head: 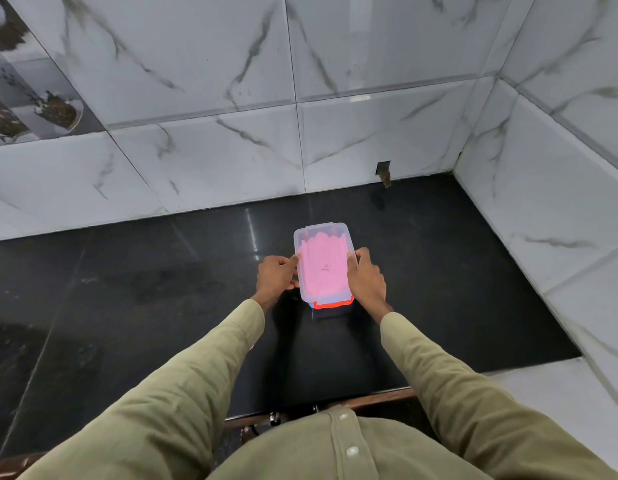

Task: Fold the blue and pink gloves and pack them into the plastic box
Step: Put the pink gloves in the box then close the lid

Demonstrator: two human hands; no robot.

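While the pink glove (323, 268) lies flat inside the clear plastic box (300, 237), showing through the lid (338, 230), we judge the packing nearly done and the step in hand to be seating and latching that lid. A sliver of blue at the near left corner may be the blue glove beneath, but we cannot be sure. The box sits on the black stone counter (127, 289), around the middle, well clear of the marble-tiled wall (231, 150) on the far side and the one on the right.

Our left hand (276, 277) clamps the box's left long side, thumb on the lid's rim and fingers curled down the wall. Our right hand (366, 277) grips the right long side the same way, fingertips lying over the lid's edge. Both hands are closed on the box, not on the glove.

To do this well, we would press evenly down both long edges so the lid sits level, check that no glove fabric is pinched under the rim, then work the orange clip (333, 304) at the near end. The far-end clip looks to be standing up, unlatched. Keeping one hand steadying the box would stop it sliding on the glossy stone.
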